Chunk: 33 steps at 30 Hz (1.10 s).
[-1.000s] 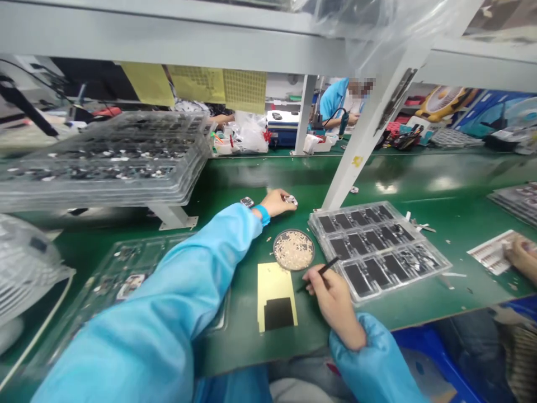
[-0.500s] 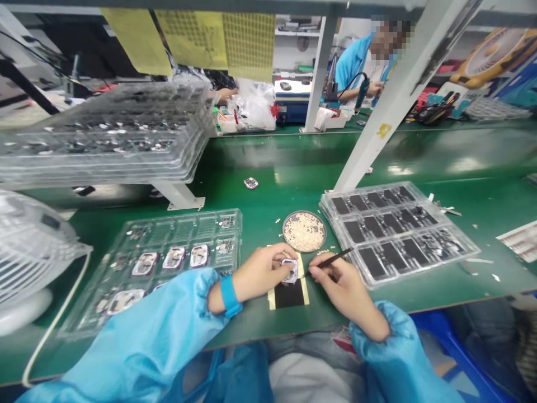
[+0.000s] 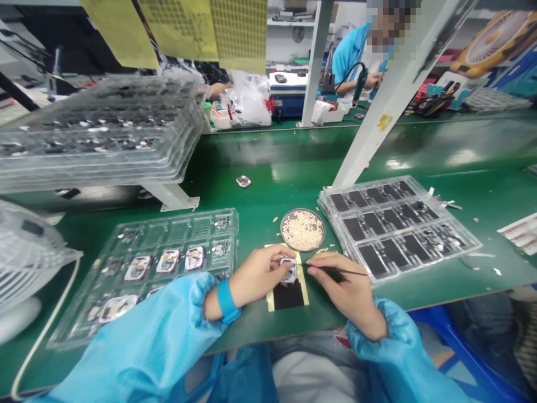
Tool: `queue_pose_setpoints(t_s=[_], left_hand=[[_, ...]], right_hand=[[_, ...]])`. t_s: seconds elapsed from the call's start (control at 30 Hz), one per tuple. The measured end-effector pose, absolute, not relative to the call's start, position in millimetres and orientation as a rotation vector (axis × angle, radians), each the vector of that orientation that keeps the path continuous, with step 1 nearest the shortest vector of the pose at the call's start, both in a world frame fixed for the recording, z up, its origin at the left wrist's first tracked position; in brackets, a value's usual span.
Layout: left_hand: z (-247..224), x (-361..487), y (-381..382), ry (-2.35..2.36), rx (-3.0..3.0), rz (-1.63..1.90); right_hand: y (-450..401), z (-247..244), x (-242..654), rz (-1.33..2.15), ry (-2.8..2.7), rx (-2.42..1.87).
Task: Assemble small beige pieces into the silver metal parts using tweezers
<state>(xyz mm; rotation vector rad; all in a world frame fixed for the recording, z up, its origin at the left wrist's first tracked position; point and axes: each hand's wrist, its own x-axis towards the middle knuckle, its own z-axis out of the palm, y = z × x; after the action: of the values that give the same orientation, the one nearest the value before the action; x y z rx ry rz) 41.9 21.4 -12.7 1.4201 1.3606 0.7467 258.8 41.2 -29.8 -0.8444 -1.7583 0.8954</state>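
A small metal-framed part [image 3: 288,271] is sitting over the yellow-edged black pad [image 3: 288,293], with thin tweezers [image 3: 335,270] pointing at it.

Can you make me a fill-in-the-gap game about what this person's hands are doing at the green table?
1. The left hand holds a small part over a yellow and ____ card.
2. The right hand holds thin ____ pointing at that part.
3. The round dish of tiny pale bits sits just ____ the two hands.
4. One loose part lies alone on the ____ table.

Missing words: black; tweezers; behind; green
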Motion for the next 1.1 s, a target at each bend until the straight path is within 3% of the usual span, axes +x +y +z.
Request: queue_pose_setpoints(t_s=[0.73,0.9,1.1], left_hand=[[-17,39,19,1.287,1.435,0.763],[-15,40,19,1.292,1.439,0.775],[-14,40,21,1.261,1.386,0.75]], right_hand=[[39,-33,260,0.926,-1.858,-0.913],[40,-34,257,1.048,-1.82,-0.894],[39,-34,267,1.428,-1.633,-0.799]])
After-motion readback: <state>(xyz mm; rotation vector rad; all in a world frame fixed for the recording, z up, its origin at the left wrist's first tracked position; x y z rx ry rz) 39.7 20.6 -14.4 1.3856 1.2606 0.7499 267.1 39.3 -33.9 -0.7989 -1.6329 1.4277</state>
